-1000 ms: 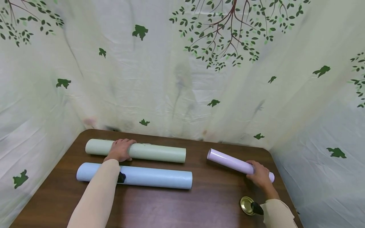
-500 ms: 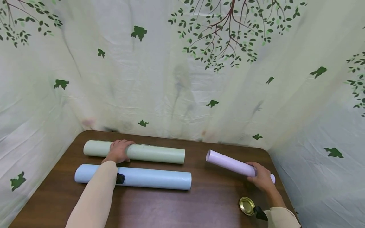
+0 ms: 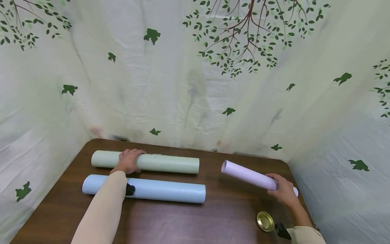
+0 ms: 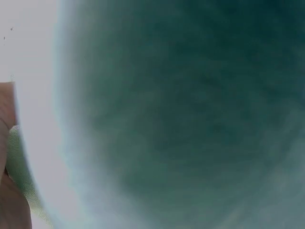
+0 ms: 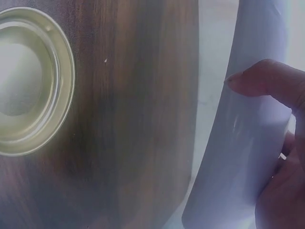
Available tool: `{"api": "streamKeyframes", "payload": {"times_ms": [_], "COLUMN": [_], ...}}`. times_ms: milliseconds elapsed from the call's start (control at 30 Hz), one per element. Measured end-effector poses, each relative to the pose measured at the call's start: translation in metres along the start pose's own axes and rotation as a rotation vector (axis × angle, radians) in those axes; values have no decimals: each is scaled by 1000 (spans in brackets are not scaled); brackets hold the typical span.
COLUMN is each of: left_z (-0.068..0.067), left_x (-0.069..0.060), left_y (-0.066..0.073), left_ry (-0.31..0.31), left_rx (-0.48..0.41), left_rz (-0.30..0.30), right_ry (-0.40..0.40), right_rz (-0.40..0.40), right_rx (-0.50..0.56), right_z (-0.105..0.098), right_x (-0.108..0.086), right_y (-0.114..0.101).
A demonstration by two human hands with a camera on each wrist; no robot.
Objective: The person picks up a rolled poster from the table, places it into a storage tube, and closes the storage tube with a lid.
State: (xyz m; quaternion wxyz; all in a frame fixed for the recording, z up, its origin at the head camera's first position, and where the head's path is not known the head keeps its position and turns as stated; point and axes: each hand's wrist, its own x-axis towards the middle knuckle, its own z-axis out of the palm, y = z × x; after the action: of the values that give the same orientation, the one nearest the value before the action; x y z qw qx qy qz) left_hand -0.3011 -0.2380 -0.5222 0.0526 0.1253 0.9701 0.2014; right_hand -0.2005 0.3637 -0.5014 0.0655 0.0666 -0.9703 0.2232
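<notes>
My left hand (image 3: 129, 161) lies across a pale green roll (image 3: 169, 164), fingers over its top and thumb on the near side. A light blue roll (image 3: 167, 190) lies in front of it, partly under my left forearm. At the right, my right hand (image 3: 284, 190) grips a thinner lilac roll (image 3: 248, 175), hollow at its left end. In the right wrist view my thumb (image 5: 257, 86) presses one side of the lilac roll (image 5: 233, 148), other fingers behind it. Blurred pale and dark green fills most of the left wrist view.
A round gold lid-like dish (image 3: 265, 221) lies on the brown wooden table (image 3: 195, 220) near my right wrist. A black wrist camera (image 3: 281, 231) sits beside it. Pale leaf-printed curtains (image 3: 182, 84) stand along the table's back and sides.
My right hand has shifted slightly right and toward me along with the lilac roll's near end. The left hand and the green and blue rolls stay in place.
</notes>
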Motion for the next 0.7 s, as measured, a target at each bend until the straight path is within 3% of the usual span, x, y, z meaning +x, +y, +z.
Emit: {"api": "streamKeyframes", "payload": {"times_ms": [233,500,700], "left_z": [-15,-34,-51], "left_x": [-5,-7,-18], "left_y": [-1,7,13], "left_ry": [20,74,94], "left_rx": [-25,-11,-15], "left_rz": [-25,13,21], "right_ry": [7,15,9], "right_rz": [-20,-32,-50], "right_rx": [7,-1,5], "right_z": [-1,-9,-12], "right_x": [-1,-4,-4], "right_y": [-5,-14,-21]}}
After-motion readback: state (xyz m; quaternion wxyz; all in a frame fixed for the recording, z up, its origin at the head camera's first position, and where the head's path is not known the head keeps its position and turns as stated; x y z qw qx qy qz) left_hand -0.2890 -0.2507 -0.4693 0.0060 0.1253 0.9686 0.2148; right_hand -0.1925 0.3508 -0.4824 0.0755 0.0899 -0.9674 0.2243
